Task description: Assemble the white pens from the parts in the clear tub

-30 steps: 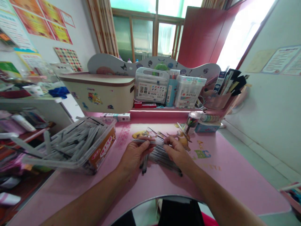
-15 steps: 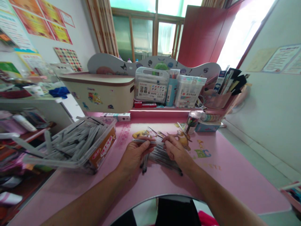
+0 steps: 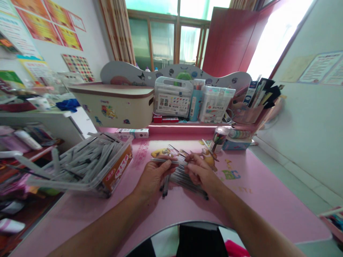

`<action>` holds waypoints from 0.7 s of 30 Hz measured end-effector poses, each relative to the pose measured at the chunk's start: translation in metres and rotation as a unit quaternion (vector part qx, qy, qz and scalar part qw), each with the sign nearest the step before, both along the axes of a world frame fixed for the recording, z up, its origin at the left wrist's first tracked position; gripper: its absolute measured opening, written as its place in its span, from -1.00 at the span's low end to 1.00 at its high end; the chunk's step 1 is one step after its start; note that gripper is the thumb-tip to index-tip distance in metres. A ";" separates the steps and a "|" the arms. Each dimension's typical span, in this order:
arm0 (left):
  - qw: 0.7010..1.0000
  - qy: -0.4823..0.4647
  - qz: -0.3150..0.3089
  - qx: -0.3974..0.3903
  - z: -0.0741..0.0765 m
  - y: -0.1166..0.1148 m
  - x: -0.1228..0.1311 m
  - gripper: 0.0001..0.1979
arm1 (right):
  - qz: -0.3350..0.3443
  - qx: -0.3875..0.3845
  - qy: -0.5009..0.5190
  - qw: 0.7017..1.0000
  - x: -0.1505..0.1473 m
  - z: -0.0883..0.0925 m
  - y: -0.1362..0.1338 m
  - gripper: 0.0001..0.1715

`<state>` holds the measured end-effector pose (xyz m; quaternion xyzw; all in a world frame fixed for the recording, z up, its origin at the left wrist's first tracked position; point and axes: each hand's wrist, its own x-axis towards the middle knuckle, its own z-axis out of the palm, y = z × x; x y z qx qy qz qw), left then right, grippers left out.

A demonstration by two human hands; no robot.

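Observation:
My left hand pinches a slim, clear-grey pen between thumb and fingers, holding it nearly level above the desk. At the pen's right end, the fingers of my right hand are closed on it; the exact tip is hard to make out. Beneath both hands lies a loose pile of similar grey pens with dark ends. Two or so of them poke out below my left hand. To the left, a clear plastic box with an orange label is heaped with more grey pens.
The pink desk carries a round jar of pens and a blue box at the back right. Behind them, a shelf holds a lidded cream bin, marker cases and a pink pen holder.
The fingers of my right hand have shifted slightly at the pen's right end. My left hand and the pile stay where they were.

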<state>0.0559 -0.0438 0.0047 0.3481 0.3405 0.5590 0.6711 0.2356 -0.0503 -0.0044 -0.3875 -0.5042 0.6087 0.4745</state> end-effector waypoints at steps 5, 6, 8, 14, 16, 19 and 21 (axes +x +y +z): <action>1.000 0.020 0.004 0.012 0.004 -0.002 0.002 -0.79 | -0.019 -0.007 -0.103 0.994 0.000 -0.002 0.000 -0.43; 1.000 0.022 0.008 0.016 0.004 -0.002 0.002 -0.79 | -0.025 -0.004 -0.113 0.993 0.000 -0.002 0.001 -0.45; 0.999 0.025 0.017 0.023 0.004 -0.001 0.001 -0.81 | -0.043 0.002 -0.088 0.995 0.000 -0.001 0.002 -0.56; 0.999 0.017 0.035 0.032 0.002 0.003 -0.003 -0.83 | -0.008 -0.120 0.123 0.985 0.004 0.008 0.002 -0.70; 0.998 0.030 0.031 0.040 0.002 0.000 -0.003 -0.85 | 0.024 -0.157 0.153 0.976 0.004 0.009 0.001 -0.66; 0.996 0.064 0.030 0.056 0.005 -0.005 -0.001 -0.90 | 0.027 -0.160 0.114 0.980 0.003 0.008 -0.001 -0.71; 0.996 0.059 0.040 0.058 0.008 -0.005 -0.001 -0.94 | 0.020 -0.146 0.065 0.987 0.001 0.008 -0.001 -0.65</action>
